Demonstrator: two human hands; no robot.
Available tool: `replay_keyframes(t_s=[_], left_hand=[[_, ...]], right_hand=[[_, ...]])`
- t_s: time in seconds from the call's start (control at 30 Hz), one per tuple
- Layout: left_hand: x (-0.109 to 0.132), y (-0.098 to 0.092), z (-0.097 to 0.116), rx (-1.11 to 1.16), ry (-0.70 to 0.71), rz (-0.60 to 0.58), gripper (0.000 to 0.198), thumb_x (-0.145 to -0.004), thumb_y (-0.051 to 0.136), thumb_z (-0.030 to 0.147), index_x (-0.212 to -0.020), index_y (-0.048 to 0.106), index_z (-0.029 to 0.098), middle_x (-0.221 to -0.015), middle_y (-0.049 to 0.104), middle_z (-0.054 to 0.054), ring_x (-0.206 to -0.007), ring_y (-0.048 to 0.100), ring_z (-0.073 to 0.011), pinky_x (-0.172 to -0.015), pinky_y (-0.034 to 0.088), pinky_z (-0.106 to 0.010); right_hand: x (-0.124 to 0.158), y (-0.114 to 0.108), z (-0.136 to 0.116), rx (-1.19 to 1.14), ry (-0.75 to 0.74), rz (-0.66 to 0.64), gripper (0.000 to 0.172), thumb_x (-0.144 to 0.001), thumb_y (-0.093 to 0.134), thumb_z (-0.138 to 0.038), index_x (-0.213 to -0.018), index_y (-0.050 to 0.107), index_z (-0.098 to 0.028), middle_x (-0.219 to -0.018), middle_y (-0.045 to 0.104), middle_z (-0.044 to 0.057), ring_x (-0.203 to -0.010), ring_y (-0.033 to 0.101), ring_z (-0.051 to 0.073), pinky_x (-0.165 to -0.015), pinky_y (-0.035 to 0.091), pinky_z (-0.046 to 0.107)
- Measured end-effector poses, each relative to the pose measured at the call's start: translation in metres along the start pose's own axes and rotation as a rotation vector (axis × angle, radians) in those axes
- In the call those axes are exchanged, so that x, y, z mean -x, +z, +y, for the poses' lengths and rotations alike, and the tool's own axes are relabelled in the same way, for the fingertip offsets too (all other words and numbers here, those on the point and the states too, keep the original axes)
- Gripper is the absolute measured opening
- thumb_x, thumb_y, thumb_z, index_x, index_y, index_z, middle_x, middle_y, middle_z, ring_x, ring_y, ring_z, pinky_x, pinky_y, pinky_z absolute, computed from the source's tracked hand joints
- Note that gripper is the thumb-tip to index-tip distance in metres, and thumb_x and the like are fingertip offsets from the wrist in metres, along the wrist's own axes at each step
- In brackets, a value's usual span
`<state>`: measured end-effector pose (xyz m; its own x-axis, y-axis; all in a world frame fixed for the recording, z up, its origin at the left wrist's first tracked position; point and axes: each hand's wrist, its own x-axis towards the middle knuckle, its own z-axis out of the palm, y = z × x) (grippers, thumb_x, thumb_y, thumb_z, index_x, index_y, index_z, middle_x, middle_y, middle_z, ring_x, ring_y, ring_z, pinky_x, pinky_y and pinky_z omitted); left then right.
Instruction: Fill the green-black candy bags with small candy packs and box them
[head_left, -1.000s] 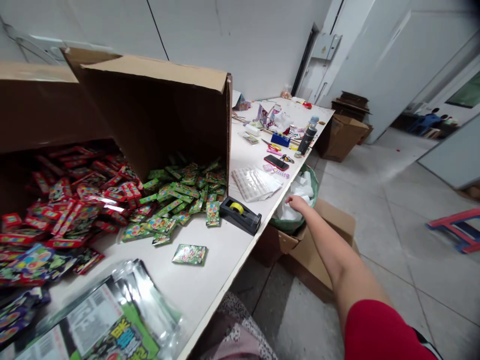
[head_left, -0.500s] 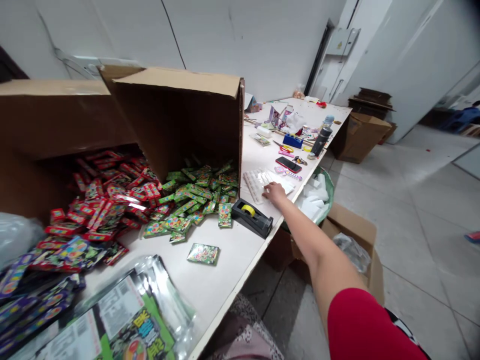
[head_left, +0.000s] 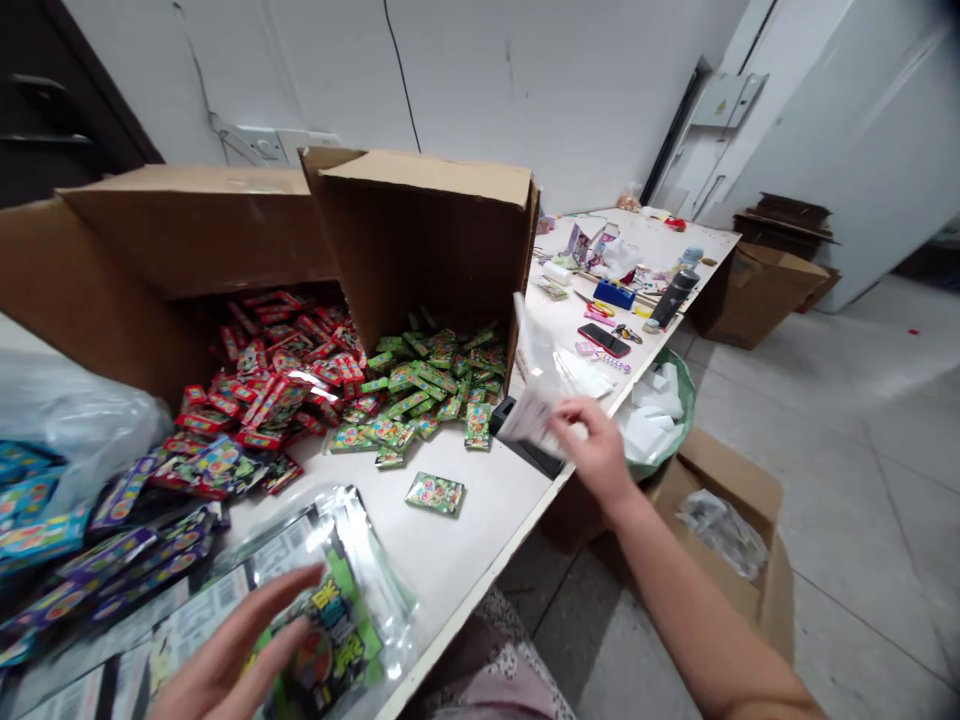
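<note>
The right hand (head_left: 592,450), fingers curled, pinches a clear plastic sheet (head_left: 534,395) just above the tape dispenser (head_left: 525,450); a loose grip could let the sheet snag on the dispenser or slip past the edge of the bench (head_left: 465,540) into the green-rimmed bin (head_left: 688,400). Well in front of the dispenser, the left hand (head_left: 232,645) hovers open, fingers spread, over a foil-backed printed bag (head_left: 334,610); whether they touch is unclear.

A long white worktable (head_left: 480,545) holds a black tape dispenser (head_left: 529,455), a smartphone (head_left: 604,340) and a dark thermos flask (head_left: 675,298). Just off its edge, on the tiled floor (head_left: 840,480), sit a green-lined wastebasket (head_left: 679,410) of white scraps and an open cardboard box (head_left: 720,490) – crumpled plastic (head_left: 724,533) inside.
</note>
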<state>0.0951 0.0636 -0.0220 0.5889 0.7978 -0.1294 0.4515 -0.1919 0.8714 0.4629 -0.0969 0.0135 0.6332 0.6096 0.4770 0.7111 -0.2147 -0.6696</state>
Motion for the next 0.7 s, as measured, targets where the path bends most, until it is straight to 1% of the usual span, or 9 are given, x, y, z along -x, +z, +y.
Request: replay_keyframes(t_s=[0.07, 0.13, 0.2, 0.27, 0.33, 0.43, 0.53, 0.6, 0.7], left_hand=[[-0.014, 0.021, 0.018, 0.358, -0.045, -0.077, 0.057, -0.067, 0.064, 0.067, -0.12, 0.055, 0.051, -0.128, 0.062, 0.01, -0.127, 0.049, -0.0351, -0.105, 0.042, -0.052], [-0.027, 0.04, 0.038, 0.666, -0.076, -0.061, 0.074, -0.053, 0.075, 0.067, -0.118, 0.062, 0.034, -0.124, 0.066, -0.005, -0.122, 0.053, -0.0391, -0.097, 0.049, -0.05], [-0.033, 0.048, 0.051, 0.809, -0.176, 0.058, 0.074, -0.05, 0.083, 0.056, -0.113, 0.063, 0.022, -0.11, 0.071, -0.012, -0.108, 0.063, -0.0379, -0.087, 0.055, -0.046], [-0.029, 0.044, 0.054, 0.852, -0.276, 0.213, 0.068, -0.047, 0.088, 0.042, -0.105, 0.063, 0.019, -0.092, 0.075, -0.009, -0.09, 0.07, -0.0331, -0.075, 0.059, -0.041], [-0.015, 0.035, 0.047, 0.867, -0.32, 0.292, 0.061, -0.046, 0.088, 0.034, -0.099, 0.062, 0.018, -0.081, 0.075, -0.005, -0.076, 0.072, -0.0278, -0.068, 0.059, -0.036], [0.011, 0.025, 0.031, 0.888, -0.321, 0.226, 0.052, -0.054, 0.085, 0.032, -0.099, 0.063, 0.016, -0.081, 0.074, -0.005, -0.071, 0.071, -0.0231, -0.066, 0.058, -0.033], [0.029, 0.025, 0.015, 0.882, -0.295, 0.173, 0.045, -0.062, 0.081, 0.032, -0.099, 0.063, 0.015, -0.083, 0.073, -0.006, -0.072, 0.07, -0.0204, -0.068, 0.057, -0.031], [0.033, 0.026, 0.005, 0.839, -0.226, 0.232, 0.048, -0.065, 0.079, 0.029, -0.108, 0.06, 0.018, -0.087, 0.071, -0.004, -0.076, 0.068, -0.0184, -0.071, 0.056, -0.03], [0.033, 0.023, -0.005, 0.661, -0.093, 0.367, 0.061, -0.067, 0.077, 0.026, -0.123, 0.052, 0.026, -0.092, 0.068, -0.001, -0.081, 0.065, -0.0157, -0.072, 0.053, -0.027]], right_hand=[[0.042, 0.022, -0.037, -0.168, -0.244, -0.141, 0.008, -0.087, 0.057, -0.03, -0.088, 0.063, -0.025, -0.095, 0.066, 0.006, -0.095, 0.061, 0.021, -0.085, 0.049, 0.037], [0.076, 0.048, -0.065, -0.15, -0.359, -0.308, 0.006, -0.085, 0.059, -0.028, -0.088, 0.064, -0.025, -0.096, 0.066, 0.007, -0.092, 0.061, 0.022, -0.082, 0.049, 0.039], [0.099, 0.07, -0.081, -0.144, -0.418, -0.466, 0.008, -0.084, 0.06, -0.029, -0.089, 0.064, -0.024, -0.097, 0.066, 0.007, -0.091, 0.06, 0.022, -0.08, 0.049, 0.039], [0.109, 0.081, -0.086, -0.232, -0.454, -0.566, 0.018, -0.083, 0.063, -0.034, -0.097, 0.064, -0.024, -0.106, 0.065, 0.008, -0.1, 0.059, 0.023, -0.087, 0.048, 0.041], [0.104, 0.086, -0.085, -0.357, -0.389, -0.545, 0.037, -0.08, 0.066, -0.04, -0.113, 0.059, -0.024, -0.124, 0.057, 0.011, -0.118, 0.051, 0.026, -0.098, 0.042, 0.045], [0.08, 0.099, -0.079, -0.518, -0.088, -0.507, 0.051, -0.08, 0.065, -0.038, -0.127, 0.049, -0.026, -0.135, 0.049, 0.013, -0.123, 0.047, 0.026, -0.098, 0.043, 0.045], [0.065, 0.124, -0.079, -0.736, 0.142, -0.697, 0.035, -0.079, 0.063, -0.036, -0.111, 0.056, -0.024, -0.097, 0.063, 0.005, -0.085, 0.061, 0.018, -0.076, 0.051, 0.034], [0.066, 0.139, -0.082, -0.781, 0.223, -0.758, 0.025, -0.076, 0.064, -0.037, -0.094, 0.06, -0.022, -0.075, 0.06, -0.001, -0.067, 0.057, 0.014, -0.063, 0.049, 0.029], [0.077, 0.151, -0.086, -0.73, 0.267, -0.789, 0.021, -0.072, 0.066, -0.037, -0.085, 0.062, -0.02, -0.066, 0.057, -0.003, -0.057, 0.051, 0.011, -0.054, 0.044, 0.025]])
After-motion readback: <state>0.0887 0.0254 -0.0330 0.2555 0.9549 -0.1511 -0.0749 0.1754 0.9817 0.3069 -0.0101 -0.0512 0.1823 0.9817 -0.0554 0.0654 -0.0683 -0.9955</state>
